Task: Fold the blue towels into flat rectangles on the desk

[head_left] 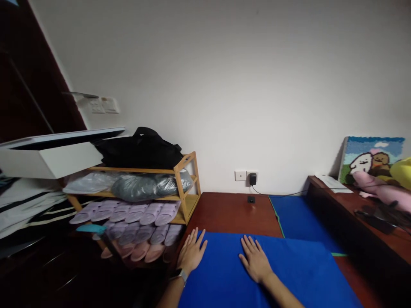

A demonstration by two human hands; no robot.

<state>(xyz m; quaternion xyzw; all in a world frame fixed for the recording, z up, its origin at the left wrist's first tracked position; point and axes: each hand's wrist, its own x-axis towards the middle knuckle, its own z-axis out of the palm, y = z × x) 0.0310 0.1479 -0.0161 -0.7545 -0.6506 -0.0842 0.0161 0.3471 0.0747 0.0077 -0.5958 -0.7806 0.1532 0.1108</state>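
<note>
Seemingly soft and light, the blue cloth (223, 273) lay against my open, separated left hand (192, 253) and right hand (256, 262), its far edge looking easiest to pinch.

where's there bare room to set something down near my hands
Blue cloth between left hand and right hand, and right of the latter; brown tabletop between cloth, wooden rack and wall, bar a small black fitting. Crowded: the rack, and the right ledge around the pink plush.
</note>
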